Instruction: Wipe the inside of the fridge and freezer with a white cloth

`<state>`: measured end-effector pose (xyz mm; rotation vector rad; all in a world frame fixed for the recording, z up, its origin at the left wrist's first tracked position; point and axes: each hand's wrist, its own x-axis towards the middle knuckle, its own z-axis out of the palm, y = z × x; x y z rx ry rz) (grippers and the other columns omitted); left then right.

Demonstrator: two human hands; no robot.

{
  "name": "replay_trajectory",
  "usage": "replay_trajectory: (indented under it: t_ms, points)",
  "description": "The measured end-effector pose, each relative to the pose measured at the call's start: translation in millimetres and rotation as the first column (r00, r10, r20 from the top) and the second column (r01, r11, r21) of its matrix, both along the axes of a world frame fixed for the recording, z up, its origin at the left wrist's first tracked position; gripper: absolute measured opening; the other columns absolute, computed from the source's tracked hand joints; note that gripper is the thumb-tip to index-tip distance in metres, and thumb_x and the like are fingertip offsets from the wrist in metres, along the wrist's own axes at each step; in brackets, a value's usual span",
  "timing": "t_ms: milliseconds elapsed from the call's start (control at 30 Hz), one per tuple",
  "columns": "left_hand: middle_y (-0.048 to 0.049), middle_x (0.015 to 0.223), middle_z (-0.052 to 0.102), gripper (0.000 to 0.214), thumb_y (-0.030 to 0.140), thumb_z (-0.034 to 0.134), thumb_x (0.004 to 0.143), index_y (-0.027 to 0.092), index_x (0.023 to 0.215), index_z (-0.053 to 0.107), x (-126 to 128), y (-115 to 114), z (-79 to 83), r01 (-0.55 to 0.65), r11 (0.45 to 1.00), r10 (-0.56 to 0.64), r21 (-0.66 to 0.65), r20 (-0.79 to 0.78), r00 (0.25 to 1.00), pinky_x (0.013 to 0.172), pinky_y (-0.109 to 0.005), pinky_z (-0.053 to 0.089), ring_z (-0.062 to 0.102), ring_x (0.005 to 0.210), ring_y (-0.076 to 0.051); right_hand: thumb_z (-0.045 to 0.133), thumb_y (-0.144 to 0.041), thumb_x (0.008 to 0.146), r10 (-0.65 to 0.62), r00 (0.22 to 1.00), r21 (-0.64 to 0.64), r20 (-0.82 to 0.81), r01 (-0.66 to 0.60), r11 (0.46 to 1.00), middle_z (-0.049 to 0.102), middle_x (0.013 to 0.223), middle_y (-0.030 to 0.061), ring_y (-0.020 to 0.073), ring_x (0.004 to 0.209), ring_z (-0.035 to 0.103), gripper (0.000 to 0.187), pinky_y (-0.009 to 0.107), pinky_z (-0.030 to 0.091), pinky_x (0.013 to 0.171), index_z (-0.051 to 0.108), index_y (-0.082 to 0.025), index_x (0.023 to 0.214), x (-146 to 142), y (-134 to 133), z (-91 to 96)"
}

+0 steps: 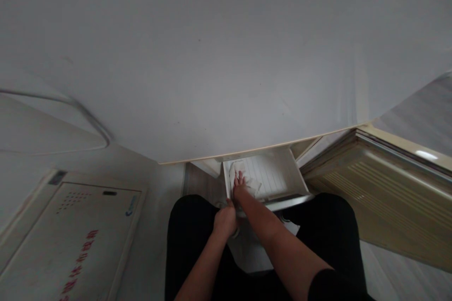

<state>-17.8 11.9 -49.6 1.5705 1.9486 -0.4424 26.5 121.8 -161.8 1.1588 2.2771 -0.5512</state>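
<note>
A white, ribbed drawer (291, 174) is pulled out low between my knees. Inside its left part lies a crumpled white cloth (254, 185). My right hand (240, 189) holds this cloth against the drawer's left side, its fingers bent over the fabric. At the front left corner of the drawer, my left hand (226, 222) is closed around the edge. Its fingertips are partly hidden. Both forearms reach in from below, the right one crossing over the drawer's front edge.
Above the drawer, a large pale flat surface (226, 66) fills most of the view. An open door with a yellowish ribbed inner panel (374, 188) stands at the right. On the left is a white wall box (88, 216) with red lettering. My dark-clad knees (190, 225) flank the drawer.
</note>
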Motion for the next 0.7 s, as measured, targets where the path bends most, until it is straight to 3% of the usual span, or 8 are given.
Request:
replay_trajectory:
  t_ms: [133,300,467,567,700]
  points:
    - [-0.0236,0.117,0.073,0.087,0.036,0.067,0.085,0.000,0.155,0.031,2,2,3.9,0.004,1.000,-0.005,-0.025,-0.013,1.000,0.093,-0.040,0.056,0.070,0.113,-0.034,0.087,-0.042,0.068,0.035,0.999,-0.022,-0.004,-0.035,0.999,-0.008,0.167,0.0090,0.0418,0.151,-0.019,0.108,0.067,0.002,0.122,0.035,-0.017,0.160,17,3,-0.5]
    - [-0.0217,0.119,0.073,0.085,0.038,0.067,0.086,0.003,0.155,0.032,2,3,7.3,0.019,0.999,-0.020,-0.037,-0.026,0.999,0.093,-0.037,0.055,0.070,0.113,-0.032,0.091,-0.040,0.064,0.119,0.991,-0.012,-0.057,-0.120,0.993,-0.020,0.165,0.0090,0.0405,0.151,-0.023,0.111,0.071,0.002,0.118,0.039,-0.018,0.159,75,16,3.6]
    - [-0.0253,0.122,0.071,0.090,0.043,0.068,0.087,-0.005,0.153,0.031,2,3,9.6,0.026,1.000,-0.026,-0.007,-0.014,1.000,0.094,-0.035,0.054,0.069,0.116,-0.032,0.097,-0.046,0.053,-0.057,0.998,-0.020,0.009,0.057,0.998,-0.021,0.165,0.0131,0.0434,0.151,-0.020,0.125,0.065,0.005,0.121,0.037,-0.016,0.159,150,36,12.9]
    - [-0.0257,0.122,0.071,0.091,0.042,0.068,0.087,-0.006,0.154,0.029,3,3,11.3,0.028,0.999,-0.029,-0.025,-0.017,0.999,0.095,-0.036,0.054,0.068,0.117,-0.033,0.095,-0.040,0.058,-0.214,0.967,-0.015,0.139,0.219,0.976,-0.024,0.165,0.0122,0.0424,0.151,-0.019,0.127,0.063,0.010,0.122,0.027,-0.022,0.163,192,45,16.3]
    - [-0.0269,0.124,0.070,0.092,0.042,0.070,0.086,-0.006,0.153,0.030,5,4,12.3,0.033,0.999,-0.034,-0.021,-0.031,0.999,0.095,-0.036,0.054,0.068,0.117,-0.033,0.092,-0.029,0.061,-0.302,0.910,-0.032,0.286,0.323,0.946,-0.020,0.165,0.0207,0.0410,0.154,-0.009,0.132,0.059,0.016,0.123,0.012,-0.017,0.165,212,51,15.0]
